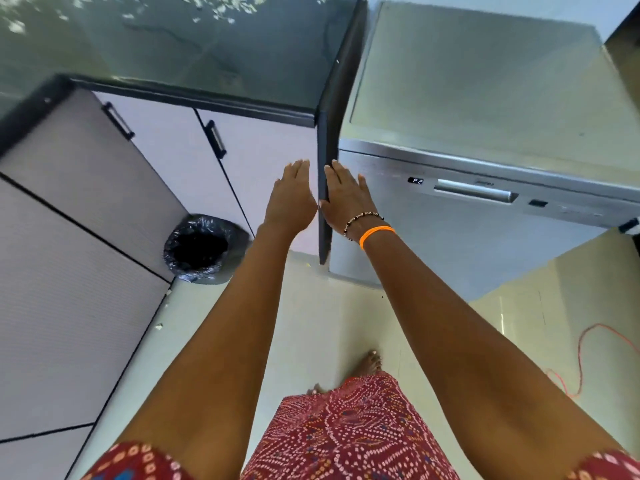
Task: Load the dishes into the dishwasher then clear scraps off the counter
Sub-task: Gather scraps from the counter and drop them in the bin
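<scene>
Fingers [298, 168] lay straight and together on both hands, holding nothing, as I watched the feed: the left hand [290, 199] hovered before the pale cabinet doors [166, 140], the right hand [346, 199] lay flat against the dark end panel [325, 188] of the bench [207, 57], though I could not tell how firmly it pressed. The dishwasher [467, 244] stood just beside that panel, its steel door closed, its display [415, 180] lit and its recessed handle [474, 192] to the right of both hands. Pale scraps [221, 8] lay scattered along the far part of the bench; no dishes showed anywhere in view. A bin lined with a black bag [201, 247] stood on the floor by the cabinets, and an orange cord [581, 362] trailed across the tiles. By my judgement the door would feel heavy and stiff on its hinge and should be taken by the recessed handle, while the scraps, light and loose, would scatter unless swept gently into a cupped palm.
</scene>
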A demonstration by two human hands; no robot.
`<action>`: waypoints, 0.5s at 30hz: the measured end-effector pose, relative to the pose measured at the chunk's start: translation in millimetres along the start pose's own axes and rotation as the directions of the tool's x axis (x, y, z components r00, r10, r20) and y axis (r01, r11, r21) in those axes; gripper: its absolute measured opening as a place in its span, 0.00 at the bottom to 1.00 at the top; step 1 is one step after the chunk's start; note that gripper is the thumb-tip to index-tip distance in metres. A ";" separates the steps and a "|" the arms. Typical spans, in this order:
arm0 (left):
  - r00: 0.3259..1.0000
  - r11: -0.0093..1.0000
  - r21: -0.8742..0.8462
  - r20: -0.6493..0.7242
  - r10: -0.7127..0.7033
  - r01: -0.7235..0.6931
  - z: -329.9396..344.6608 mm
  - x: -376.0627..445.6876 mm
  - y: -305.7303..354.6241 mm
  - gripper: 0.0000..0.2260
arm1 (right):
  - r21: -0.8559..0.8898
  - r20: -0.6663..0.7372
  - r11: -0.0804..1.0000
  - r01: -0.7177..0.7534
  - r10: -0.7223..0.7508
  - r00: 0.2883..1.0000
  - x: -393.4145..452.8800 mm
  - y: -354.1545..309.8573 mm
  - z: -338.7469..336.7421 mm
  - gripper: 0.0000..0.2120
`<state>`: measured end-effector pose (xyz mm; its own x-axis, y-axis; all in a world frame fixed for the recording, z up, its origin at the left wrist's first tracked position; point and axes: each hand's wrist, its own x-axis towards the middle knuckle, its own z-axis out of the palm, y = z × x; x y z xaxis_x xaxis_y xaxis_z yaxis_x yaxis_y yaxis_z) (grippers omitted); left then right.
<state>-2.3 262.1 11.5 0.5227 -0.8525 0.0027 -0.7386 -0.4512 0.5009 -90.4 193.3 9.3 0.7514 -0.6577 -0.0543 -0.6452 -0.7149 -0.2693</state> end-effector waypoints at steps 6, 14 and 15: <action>0.995 1.000 -0.010 -0.096 -0.005 0.004 -45.7 11.6 -19.6 0.24 | 0.042 -0.058 0.996 0.073 -0.070 0.996 37.6 -33.9 -25.8 0.30; 0.985 0.998 -0.029 -0.157 -0.066 0.062 -99.7 75.4 -47.0 0.26 | 0.147 -0.129 0.971 0.190 -0.172 0.977 122.3 -62.5 -60.6 0.32; 0.985 0.997 -0.037 -0.151 -0.079 0.074 -103.7 85.2 -51.0 0.26 | 0.185 -0.143 0.962 0.200 -0.175 0.974 134.3 -62.0 -61.4 0.33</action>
<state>124.1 239.8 76.0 0.6377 -0.7645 0.0939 -0.6816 -0.5033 0.5312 42.0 134.7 77.8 0.8249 -0.5497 0.1317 -0.4453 -0.7754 -0.4478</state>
